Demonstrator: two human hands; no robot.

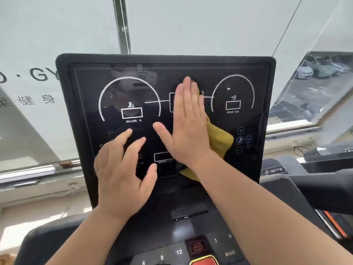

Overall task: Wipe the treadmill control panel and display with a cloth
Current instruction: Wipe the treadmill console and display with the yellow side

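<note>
The black treadmill display [214, 73] stands upright in front of me, with white incline and speed dials printed on it. My right hand [188, 121] lies flat on the middle of the display, fingers pointing up, pressing a yellow cloth [219, 139] against the glass. The cloth sticks out to the right of and below the palm. My left hand [122, 169] rests on the lower left of the display with its fingers spread and nothing in it. Below lies the control panel [221, 245] with numbered keys and a red stop/start button [197, 246].
Frosted window panes with lettering fill the space behind the display. A white sill [38, 175] runs along the left. The neighbouring machine's black handrail [324, 180] reaches in at the right. A clear pane at the right shows parked cars [317, 69] outside.
</note>
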